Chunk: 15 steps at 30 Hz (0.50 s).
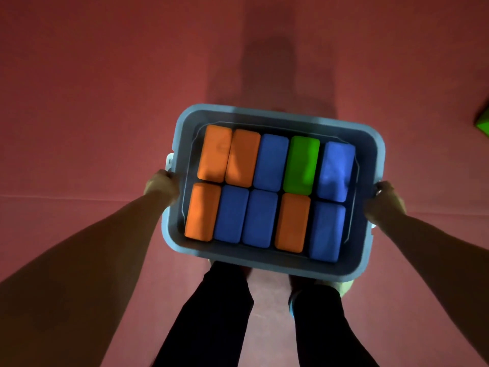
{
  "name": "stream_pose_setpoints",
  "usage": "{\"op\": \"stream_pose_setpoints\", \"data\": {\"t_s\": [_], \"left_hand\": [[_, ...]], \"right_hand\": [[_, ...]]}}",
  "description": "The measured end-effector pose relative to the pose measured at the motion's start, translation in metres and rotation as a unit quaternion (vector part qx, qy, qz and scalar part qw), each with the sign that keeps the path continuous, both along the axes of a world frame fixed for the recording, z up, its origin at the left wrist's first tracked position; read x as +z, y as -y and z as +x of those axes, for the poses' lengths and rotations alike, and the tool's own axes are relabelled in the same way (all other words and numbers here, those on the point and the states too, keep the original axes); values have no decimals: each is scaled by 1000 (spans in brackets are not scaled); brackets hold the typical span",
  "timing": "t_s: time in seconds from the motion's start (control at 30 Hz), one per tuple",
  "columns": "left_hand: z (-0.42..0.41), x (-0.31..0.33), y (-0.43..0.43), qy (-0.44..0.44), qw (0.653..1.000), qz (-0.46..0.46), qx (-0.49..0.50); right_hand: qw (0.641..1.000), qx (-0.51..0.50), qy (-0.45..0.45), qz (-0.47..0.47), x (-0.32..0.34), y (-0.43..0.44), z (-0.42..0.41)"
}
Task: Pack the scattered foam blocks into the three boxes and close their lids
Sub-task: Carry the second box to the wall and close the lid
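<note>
I hold a grey plastic box (pixel 277 268) in front of me, above the red floor, with no lid on it. My left hand (pixel 161 185) grips its left rim and my right hand (pixel 385 203) grips its right rim. Inside, foam blocks lie flat in two rows and fill the box: several orange blocks (pixel 214 153), several blue blocks (pixel 270 161) and one green block (pixel 301 165). The box is tilted a little clockwise in the view.
Red floor mats (pixel 105 102) spread all around, with a seam running across at left. A green foam block (pixel 483 123) shows at the right edge. My legs in black trousers (pixel 219 313) stand below the box. My shadow falls ahead on the floor.
</note>
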<state>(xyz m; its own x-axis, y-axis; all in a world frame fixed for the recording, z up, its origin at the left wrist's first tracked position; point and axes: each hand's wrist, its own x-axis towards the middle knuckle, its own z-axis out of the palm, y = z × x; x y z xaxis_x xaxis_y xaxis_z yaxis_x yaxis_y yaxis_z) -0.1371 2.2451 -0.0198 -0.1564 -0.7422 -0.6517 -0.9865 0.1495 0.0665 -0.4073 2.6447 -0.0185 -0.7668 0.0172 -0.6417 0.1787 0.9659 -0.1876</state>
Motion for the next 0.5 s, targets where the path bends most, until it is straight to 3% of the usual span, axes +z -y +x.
{"op": "stream_pose_setpoints", "data": {"t_s": [0.13,0.3,0.4,0.5], "left_hand": [[17,35,3,-35,999,-4,31],[53,125,14,-53,993,-13,104],[70,208,19,-86,982,-31,167],[96,313,23,-134,962,-61,229]], "right_hand": [[999,-24,-5,-35,38,19,-18],[993,-8,-9,-122,125,69,-33],[987,14,31,-160,191,102,-45],[977,71,53,-193,297,154,-40]]}}
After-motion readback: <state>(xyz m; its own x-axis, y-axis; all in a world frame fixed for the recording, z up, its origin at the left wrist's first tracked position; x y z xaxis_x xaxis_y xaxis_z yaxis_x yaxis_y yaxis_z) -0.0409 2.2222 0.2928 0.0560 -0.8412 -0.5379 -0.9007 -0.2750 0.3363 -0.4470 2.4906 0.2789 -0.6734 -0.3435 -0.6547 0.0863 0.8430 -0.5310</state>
